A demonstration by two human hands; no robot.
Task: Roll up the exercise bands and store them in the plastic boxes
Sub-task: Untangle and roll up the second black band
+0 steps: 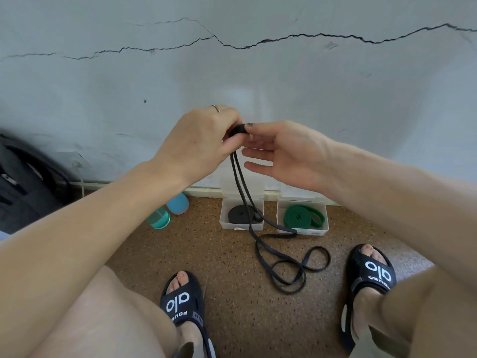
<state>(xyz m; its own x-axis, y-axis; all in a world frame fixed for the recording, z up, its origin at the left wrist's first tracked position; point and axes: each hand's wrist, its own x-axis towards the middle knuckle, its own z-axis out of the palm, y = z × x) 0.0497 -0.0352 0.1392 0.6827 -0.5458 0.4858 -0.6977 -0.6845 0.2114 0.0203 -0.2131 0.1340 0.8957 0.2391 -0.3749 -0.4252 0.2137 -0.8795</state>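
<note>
A thin black exercise band [281, 264] hangs from my hands down to the floor, where it lies in loose loops. Its top end is a small rolled start pinched between both hands. My left hand [198, 143] grips that roll with curled fingers. My right hand [286, 153] pinches it with thumb and forefinger, its other fingers held straight. Two clear plastic boxes stand open against the wall: the left box [241, 224] holds a rolled black band [238, 213], the right box [302, 229] holds a rolled green band [302, 215].
A teal bottle [158, 218] and a blue object [178, 203] lie on the speckled brown floor left of the boxes. A dark bag [23, 187] sits at the far left. My feet in black sandals [184, 303] [371, 277] flank the loose band. A cracked wall [232, 73] stands behind.
</note>
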